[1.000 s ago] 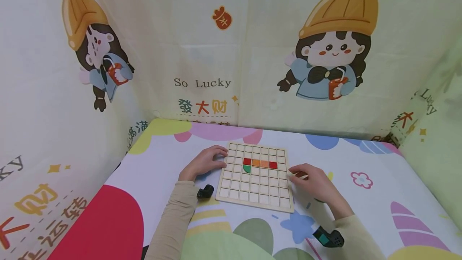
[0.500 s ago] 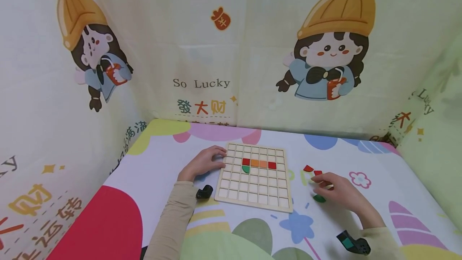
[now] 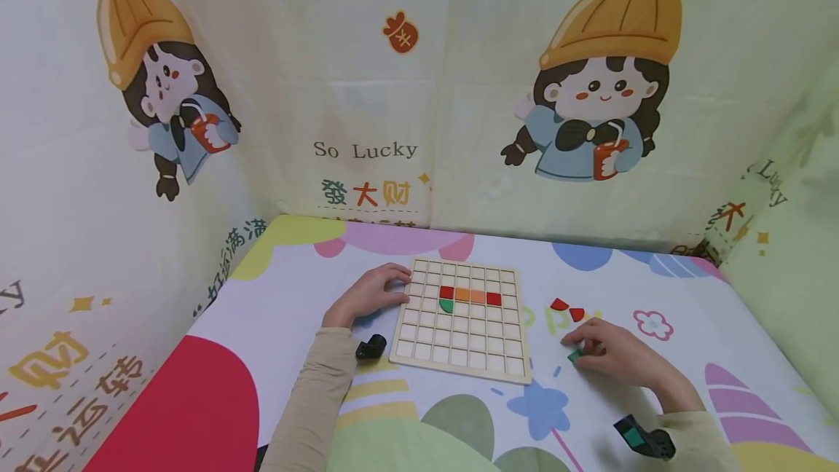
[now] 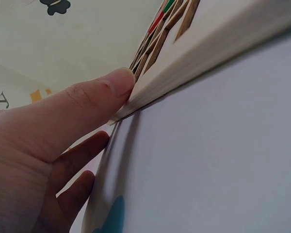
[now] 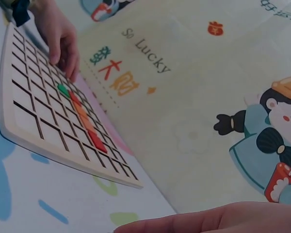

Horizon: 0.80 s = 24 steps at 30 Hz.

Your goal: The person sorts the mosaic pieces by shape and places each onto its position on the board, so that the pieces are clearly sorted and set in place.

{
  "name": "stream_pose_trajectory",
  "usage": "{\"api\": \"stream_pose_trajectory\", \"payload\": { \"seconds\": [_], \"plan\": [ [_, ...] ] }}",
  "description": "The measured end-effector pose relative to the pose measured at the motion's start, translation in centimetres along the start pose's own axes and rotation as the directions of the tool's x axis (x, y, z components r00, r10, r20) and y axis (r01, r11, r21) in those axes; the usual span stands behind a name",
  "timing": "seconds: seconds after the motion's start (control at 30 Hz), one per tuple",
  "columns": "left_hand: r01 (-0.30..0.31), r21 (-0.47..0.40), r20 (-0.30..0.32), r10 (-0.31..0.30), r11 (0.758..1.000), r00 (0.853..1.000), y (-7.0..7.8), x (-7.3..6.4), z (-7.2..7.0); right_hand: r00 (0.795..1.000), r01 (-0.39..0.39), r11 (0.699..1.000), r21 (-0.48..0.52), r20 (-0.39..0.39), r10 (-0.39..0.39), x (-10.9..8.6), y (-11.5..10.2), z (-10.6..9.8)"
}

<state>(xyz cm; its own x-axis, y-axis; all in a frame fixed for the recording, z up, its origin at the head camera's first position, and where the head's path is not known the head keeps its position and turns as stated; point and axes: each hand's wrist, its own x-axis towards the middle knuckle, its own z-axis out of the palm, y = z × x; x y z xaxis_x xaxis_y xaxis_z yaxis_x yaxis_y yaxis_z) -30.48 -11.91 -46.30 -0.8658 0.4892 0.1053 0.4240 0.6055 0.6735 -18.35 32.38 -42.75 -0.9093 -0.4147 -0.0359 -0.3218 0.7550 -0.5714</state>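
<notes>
A light wooden grid board (image 3: 424,350) lies on the table in the head view. Set in it is a row with a red square (image 3: 447,292), two orange squares (image 3: 470,296) and another red square (image 3: 494,299); a green quarter-circle tile (image 3: 446,306) sits below the row's left end. My left hand (image 3: 369,296) rests at the board's left edge, and the left wrist view shows its thumb (image 4: 121,81) against the rim. To the board's right, my right hand (image 3: 617,352) pinches a small green tile (image 3: 574,356) between thumb and fingers. Its fingers partly hide that tile.
Two red tiles (image 3: 559,304) lie on the patterned table just beyond my right hand. Each forearm carries a black wrist camera (image 3: 645,439). A printed cloth (image 3: 472,93) hangs behind the table and along both sides.
My right hand has moved right, away from the board's edge, and come down on the green tile, which is now shifted and tilted in its fingers. The left hand has stayed in place.
</notes>
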Motion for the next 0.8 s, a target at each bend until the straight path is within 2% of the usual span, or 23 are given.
{"api": "stream_pose_trajectory", "payload": {
  "seconds": [0.13,0.27,0.4,0.6,0.8],
  "plan": [
    [-0.006,0.003,-0.002,0.006,1.000,1.000,0.1,0.0,-0.1,0.999,0.035,0.999,-0.001,0.020,-0.035,0.1,0.2,0.0],
    [-0.006,0.011,-0.004,0.006,1.000,1.000,0.0,0.0,-0.1,0.998,0.053,0.998,-0.026,-0.017,-0.053,0.5,0.2,0.4],
    [-0.001,0.014,-0.001,0.001,1.000,1.000,-0.1,0.0,0.0,0.995,0.018,0.998,-0.068,-0.099,-0.025,1.0,0.2,1.3],
    [-0.002,0.003,-0.001,0.002,1.000,1.000,0.0,0.0,0.0,0.975,-0.057,0.995,-0.087,-0.218,0.037,1.9,-0.1,2.4],
    [0.012,-0.005,0.000,-0.012,1.000,1.000,0.1,-0.1,0.0,0.979,-0.074,0.996,-0.045,-0.196,0.064,2.0,-0.4,2.5]
  ]
}}
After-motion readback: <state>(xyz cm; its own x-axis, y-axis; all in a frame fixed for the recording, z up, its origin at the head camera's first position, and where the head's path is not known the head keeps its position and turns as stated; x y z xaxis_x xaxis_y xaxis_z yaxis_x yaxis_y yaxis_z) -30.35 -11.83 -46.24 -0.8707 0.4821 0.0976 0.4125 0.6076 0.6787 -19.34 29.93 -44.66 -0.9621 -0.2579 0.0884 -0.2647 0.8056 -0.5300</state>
